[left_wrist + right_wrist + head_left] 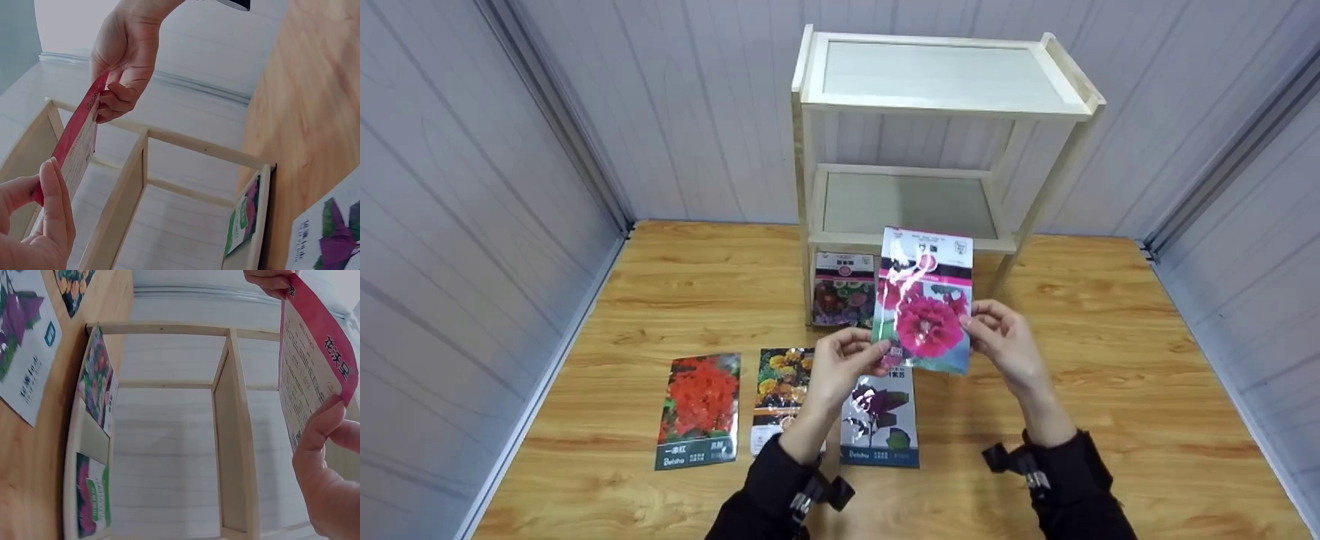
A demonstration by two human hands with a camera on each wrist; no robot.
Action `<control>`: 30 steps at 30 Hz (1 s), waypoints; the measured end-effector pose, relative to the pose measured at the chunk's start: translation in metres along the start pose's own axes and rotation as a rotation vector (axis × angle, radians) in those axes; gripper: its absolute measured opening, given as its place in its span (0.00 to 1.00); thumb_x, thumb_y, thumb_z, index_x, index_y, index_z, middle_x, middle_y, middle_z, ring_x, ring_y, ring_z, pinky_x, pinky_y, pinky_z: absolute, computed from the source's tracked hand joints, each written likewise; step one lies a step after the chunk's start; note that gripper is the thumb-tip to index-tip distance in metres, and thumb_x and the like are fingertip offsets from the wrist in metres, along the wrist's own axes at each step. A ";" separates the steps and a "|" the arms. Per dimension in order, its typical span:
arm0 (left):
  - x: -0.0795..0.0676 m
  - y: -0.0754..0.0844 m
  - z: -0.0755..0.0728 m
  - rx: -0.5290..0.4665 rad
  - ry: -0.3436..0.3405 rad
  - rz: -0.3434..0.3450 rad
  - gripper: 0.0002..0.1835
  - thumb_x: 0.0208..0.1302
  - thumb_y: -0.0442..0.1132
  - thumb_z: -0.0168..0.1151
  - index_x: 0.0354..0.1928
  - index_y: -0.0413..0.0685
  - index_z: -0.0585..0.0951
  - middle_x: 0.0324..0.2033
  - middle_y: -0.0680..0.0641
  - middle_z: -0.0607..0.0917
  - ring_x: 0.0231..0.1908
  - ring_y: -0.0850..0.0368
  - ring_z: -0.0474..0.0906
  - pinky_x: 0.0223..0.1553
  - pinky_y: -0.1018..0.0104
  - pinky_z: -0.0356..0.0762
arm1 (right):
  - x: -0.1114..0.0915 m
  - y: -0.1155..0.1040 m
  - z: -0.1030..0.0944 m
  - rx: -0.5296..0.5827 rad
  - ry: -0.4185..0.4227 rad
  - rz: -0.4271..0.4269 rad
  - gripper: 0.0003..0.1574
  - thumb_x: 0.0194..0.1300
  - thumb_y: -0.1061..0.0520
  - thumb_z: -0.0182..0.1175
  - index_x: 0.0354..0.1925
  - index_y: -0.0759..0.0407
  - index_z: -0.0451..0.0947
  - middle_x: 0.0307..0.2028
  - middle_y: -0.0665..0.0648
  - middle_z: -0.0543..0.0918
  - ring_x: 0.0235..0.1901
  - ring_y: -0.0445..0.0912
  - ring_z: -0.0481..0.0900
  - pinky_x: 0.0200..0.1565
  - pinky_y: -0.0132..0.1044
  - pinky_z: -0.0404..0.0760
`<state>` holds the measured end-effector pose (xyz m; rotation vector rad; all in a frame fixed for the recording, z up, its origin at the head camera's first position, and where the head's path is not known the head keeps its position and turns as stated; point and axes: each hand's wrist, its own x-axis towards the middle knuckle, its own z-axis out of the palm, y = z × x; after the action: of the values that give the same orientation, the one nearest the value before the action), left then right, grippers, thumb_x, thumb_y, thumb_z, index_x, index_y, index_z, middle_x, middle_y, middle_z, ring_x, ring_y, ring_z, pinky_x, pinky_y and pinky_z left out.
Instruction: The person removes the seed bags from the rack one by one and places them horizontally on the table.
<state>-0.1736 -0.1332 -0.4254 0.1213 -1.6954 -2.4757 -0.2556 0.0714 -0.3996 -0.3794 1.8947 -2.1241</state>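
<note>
Reaching over a glossy white purple-leaf packet [880, 427] on the brown wood-grain tabletop [1147, 360]. Pinching with left hand [844, 366] and right hand [1006, 343], from opposite sides, a glossy rectangular pink-flower packet [926, 315], held up before a pale wooden three-tier rack [937, 75].

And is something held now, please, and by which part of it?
The pink packet: the left fingers pinch it near its lower left corner, the right fingers at its right edge, below the middle.

“一串红” and “Beishu” are printed on the red-flower packet [698, 409]; “Beishu” is repeated, with “紫苏” above, on the purple-leaf packet [879, 424]. On the back of the held packet [309, 365], “花沃” can be read; smaller print is blurred.
</note>
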 end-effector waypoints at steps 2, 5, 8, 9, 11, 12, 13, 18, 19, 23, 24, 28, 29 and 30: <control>-0.006 -0.005 0.000 0.009 -0.002 0.006 0.11 0.52 0.26 0.61 0.36 0.24 0.73 0.22 0.43 0.81 0.18 0.59 0.78 0.25 0.66 0.80 | -0.007 0.007 0.000 0.007 0.023 0.005 0.07 0.59 0.70 0.52 0.38 0.69 0.68 0.24 0.55 0.77 0.23 0.42 0.74 0.24 0.28 0.75; -0.014 -0.012 -0.001 0.020 -0.002 0.005 0.11 0.52 0.25 0.61 0.36 0.23 0.73 0.22 0.42 0.80 0.18 0.59 0.78 0.25 0.65 0.80 | -0.016 0.015 0.001 0.001 0.061 0.015 0.06 0.59 0.71 0.52 0.38 0.70 0.68 0.24 0.56 0.78 0.22 0.42 0.74 0.23 0.28 0.74; -0.022 -0.019 -0.001 0.027 0.011 0.014 0.11 0.52 0.25 0.60 0.36 0.23 0.73 0.23 0.41 0.80 0.18 0.59 0.78 0.25 0.64 0.80 | -0.023 0.022 0.002 -0.011 0.083 0.015 0.07 0.58 0.71 0.52 0.38 0.71 0.68 0.24 0.55 0.77 0.22 0.42 0.73 0.22 0.28 0.74; -0.024 -0.021 -0.001 0.024 0.017 0.012 0.11 0.51 0.25 0.61 0.36 0.22 0.73 0.23 0.41 0.80 0.18 0.59 0.78 0.25 0.64 0.80 | -0.026 0.024 0.002 -0.011 0.088 0.014 0.07 0.58 0.71 0.53 0.38 0.71 0.68 0.23 0.56 0.77 0.22 0.42 0.73 0.22 0.28 0.74; -0.028 -0.026 -0.001 0.026 0.035 0.011 0.12 0.51 0.25 0.61 0.36 0.22 0.73 0.23 0.41 0.80 0.19 0.59 0.78 0.25 0.64 0.80 | -0.030 0.028 0.002 -0.007 0.097 0.016 0.08 0.58 0.72 0.52 0.38 0.71 0.68 0.24 0.56 0.77 0.22 0.42 0.73 0.22 0.28 0.75; -0.030 -0.028 -0.001 0.027 0.043 0.014 0.12 0.51 0.25 0.60 0.36 0.22 0.73 0.24 0.41 0.80 0.19 0.59 0.78 0.25 0.64 0.80 | -0.032 0.030 0.002 -0.006 0.099 0.016 0.08 0.58 0.71 0.53 0.39 0.72 0.68 0.24 0.56 0.77 0.22 0.42 0.73 0.22 0.28 0.75; -0.032 -0.030 -0.001 0.027 0.051 0.014 0.12 0.51 0.25 0.60 0.37 0.22 0.73 0.24 0.40 0.80 0.19 0.59 0.78 0.26 0.64 0.80 | -0.034 0.032 0.003 -0.006 0.102 0.018 0.09 0.58 0.71 0.53 0.39 0.72 0.68 0.24 0.56 0.76 0.22 0.42 0.73 0.23 0.29 0.75; -0.040 -0.040 -0.001 0.029 0.094 0.024 0.12 0.52 0.25 0.60 0.37 0.22 0.73 0.26 0.38 0.80 0.21 0.58 0.78 0.27 0.62 0.80 | -0.043 0.043 0.004 -0.018 0.117 0.026 0.10 0.57 0.71 0.54 0.39 0.73 0.68 0.25 0.56 0.75 0.22 0.42 0.73 0.24 0.29 0.76; -0.041 -0.042 -0.001 0.028 0.104 0.025 0.12 0.52 0.25 0.60 0.37 0.22 0.73 0.27 0.38 0.80 0.21 0.58 0.78 0.28 0.61 0.80 | -0.045 0.045 0.004 -0.023 0.117 0.027 0.10 0.57 0.71 0.54 0.39 0.73 0.67 0.25 0.56 0.75 0.22 0.42 0.73 0.23 0.29 0.76; -0.045 -0.048 -0.003 0.018 0.144 0.030 0.12 0.52 0.24 0.60 0.39 0.22 0.73 0.28 0.37 0.80 0.22 0.57 0.78 0.29 0.58 0.80 | -0.050 0.053 0.006 -0.039 0.121 0.038 0.10 0.58 0.70 0.54 0.39 0.74 0.67 0.24 0.57 0.76 0.20 0.43 0.73 0.23 0.31 0.76; -0.045 -0.049 -0.003 0.016 0.152 0.033 0.13 0.52 0.24 0.59 0.39 0.21 0.73 0.28 0.36 0.80 0.22 0.57 0.78 0.29 0.58 0.80 | -0.051 0.055 0.007 -0.039 0.122 0.043 0.09 0.58 0.69 0.54 0.38 0.74 0.67 0.24 0.58 0.76 0.20 0.44 0.73 0.23 0.31 0.76; -0.046 -0.051 -0.004 0.014 0.153 0.035 0.13 0.53 0.24 0.59 0.39 0.22 0.73 0.28 0.36 0.80 0.21 0.58 0.78 0.28 0.62 0.80 | -0.053 0.060 0.007 -0.034 0.123 0.066 0.09 0.59 0.69 0.54 0.38 0.74 0.67 0.23 0.58 0.76 0.20 0.44 0.73 0.22 0.31 0.76; -0.046 -0.051 -0.005 0.014 0.144 0.037 0.12 0.53 0.24 0.59 0.39 0.22 0.73 0.29 0.35 0.80 0.22 0.58 0.78 0.28 0.62 0.80 | -0.053 0.060 0.006 -0.030 0.120 0.075 0.09 0.59 0.69 0.54 0.38 0.73 0.67 0.24 0.58 0.76 0.21 0.44 0.74 0.22 0.31 0.76; -0.046 -0.051 -0.005 0.015 0.135 0.039 0.12 0.53 0.24 0.59 0.39 0.21 0.73 0.29 0.35 0.80 0.22 0.58 0.78 0.28 0.62 0.80 | -0.053 0.060 0.005 -0.029 0.115 0.085 0.09 0.59 0.69 0.54 0.39 0.73 0.66 0.24 0.58 0.77 0.21 0.45 0.74 0.23 0.32 0.76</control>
<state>-0.1311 -0.1127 -0.4756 0.2485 -1.6456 -2.3690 -0.2028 0.0800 -0.4594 -0.1823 1.9678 -2.1066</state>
